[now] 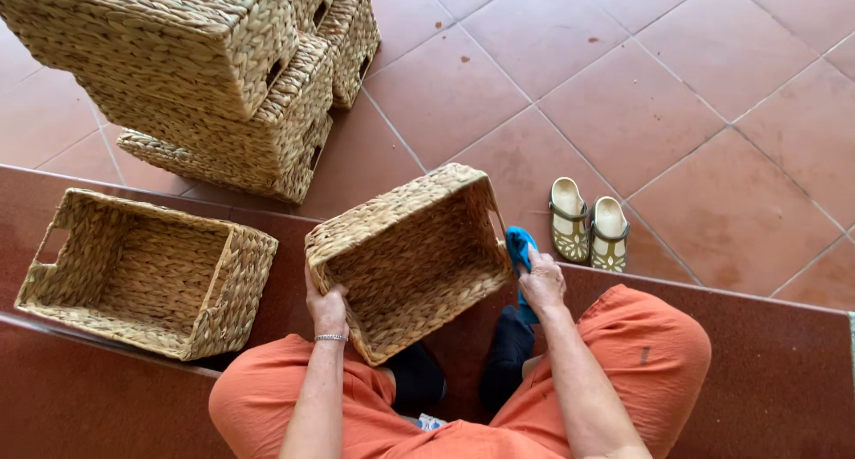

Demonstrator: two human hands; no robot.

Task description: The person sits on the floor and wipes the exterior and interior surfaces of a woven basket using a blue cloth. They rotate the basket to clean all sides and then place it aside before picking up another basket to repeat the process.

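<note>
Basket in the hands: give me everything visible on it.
The held basket is rectangular, woven of tan natural fibre in thick braided rows, with a braided rim. It is empty and tilted, its opening facing the camera. A cut-out handle slot shows in its right end wall. The left hand grips the near left corner; the right hand presses a blue cloth against the right end. It is held above a dark red step, between the person's knees, apart from the other baskets.

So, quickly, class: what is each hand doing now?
Left hand: closed on the basket rim.
Right hand: closed on a blue cloth.
</note>
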